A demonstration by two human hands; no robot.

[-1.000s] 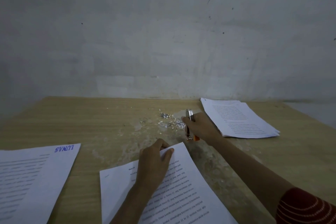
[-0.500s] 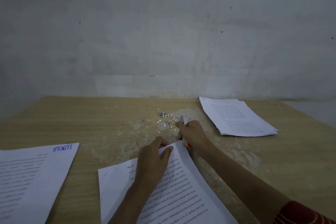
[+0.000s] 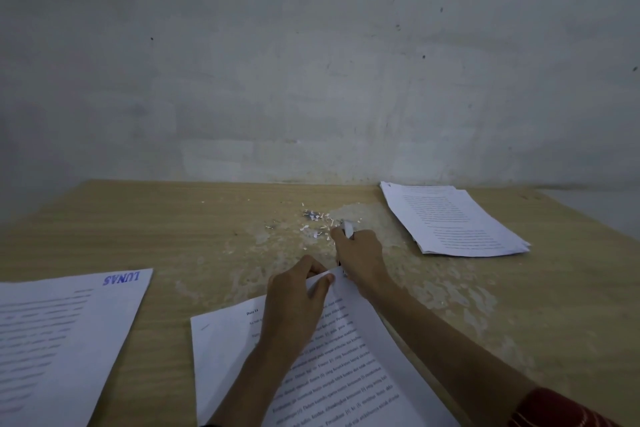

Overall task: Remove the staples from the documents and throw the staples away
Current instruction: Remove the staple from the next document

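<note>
A printed document (image 3: 346, 367) lies on the wooden table (image 3: 173, 225) in front of me. My left hand (image 3: 294, 298) pinches its far right corner and lifts it a little. My right hand (image 3: 360, 256) grips a staple remover (image 3: 347, 229) with a metal top, its lower end at that same corner. The staple itself is hidden by my fingers. A small heap of pulled staples and paper bits (image 3: 315, 222) lies just beyond my right hand.
A stack of printed sheets (image 3: 453, 218) lies at the far right of the table. Another document stamped LUNAS (image 3: 59, 333) lies at the near left. A grey wall (image 3: 311, 62) rises directly behind the table's far edge.
My right hand has brought the staple remover back from the staple heap to the document's far corner. My left hand now pinches that corner instead of resting on it.
</note>
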